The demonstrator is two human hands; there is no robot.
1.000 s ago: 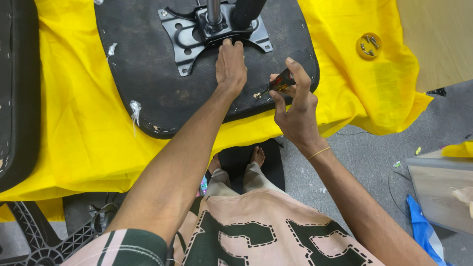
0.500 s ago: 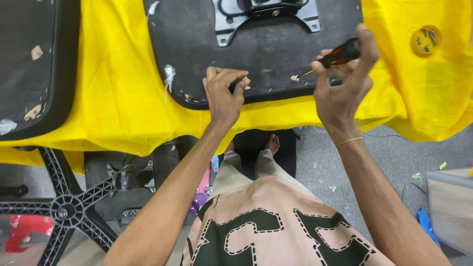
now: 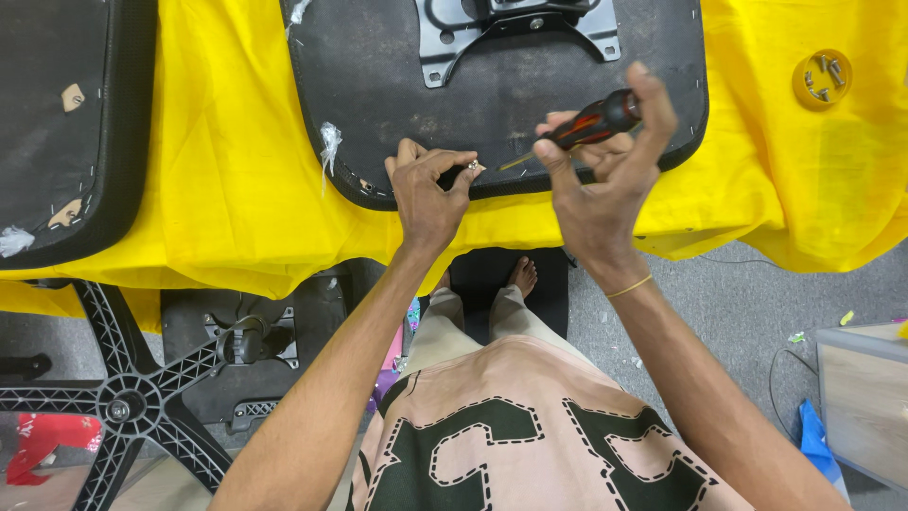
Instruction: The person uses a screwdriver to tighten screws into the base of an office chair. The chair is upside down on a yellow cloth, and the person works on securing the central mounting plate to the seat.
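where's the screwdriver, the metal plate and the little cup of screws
screwdriver (image 3: 594,121), head view, on its red and black handle
metal plate (image 3: 445,43), head view, on its left arm
cup of screws (image 3: 822,78), head view, on its yellow rim

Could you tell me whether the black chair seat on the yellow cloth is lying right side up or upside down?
Upside down: the chair seat shows its underside, with the metal mounting plate facing up, on the yellow cloth.

I see yellow cloth | black seat pad, grey metal plate | screwdriver handle red-and-black | my shirt beige, dark green dashed-outline lettering | grey floor
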